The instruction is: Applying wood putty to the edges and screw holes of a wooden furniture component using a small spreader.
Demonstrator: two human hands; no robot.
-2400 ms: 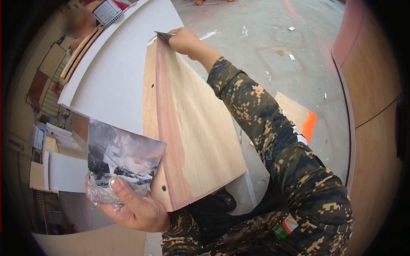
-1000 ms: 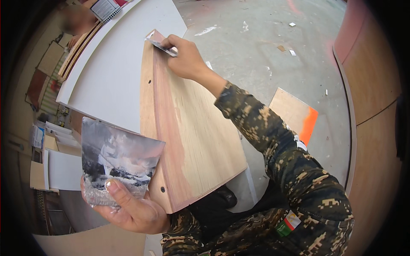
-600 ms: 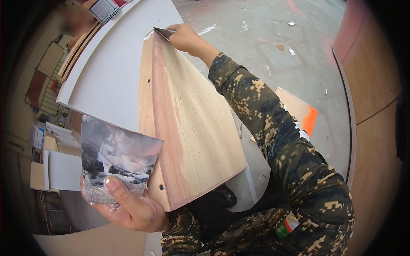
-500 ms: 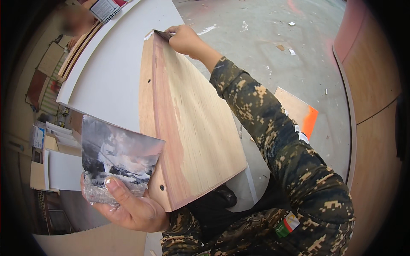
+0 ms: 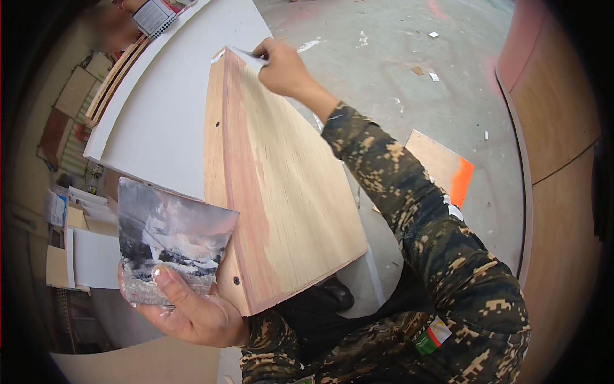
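Note:
My left hand [image 5: 192, 313] grips a square plate [image 5: 176, 233] smeared with grey, white and pinkish paste, thumb on its face. Beside it leans a pale wooden panel [image 5: 300, 205] with a reddish strip along its left edge and dark screw holes [image 5: 217, 125] in its narrow side. At the panel's far corner, my right hand [image 5: 283, 70] is closed around a thin-bladed putty knife [image 5: 248, 53], its blade blurred. Whether the blade touches the wood I cannot tell. A white smear [image 5: 218, 56] marks that corner.
Behind the panel lies a large white board [image 5: 166, 102] with a raised rim. An offcut with an orange patch [image 5: 459, 182] rests on the grey floor [image 5: 384, 70] among scraps. A curved wooden structure [image 5: 563, 128] stands at the right. Another person [image 5: 112, 29] is at the upper left.
My right hand has drawn the putty knife slightly right, away from the panel's far corner. My left hand, the plate and the panel appear shifted a little left in view.

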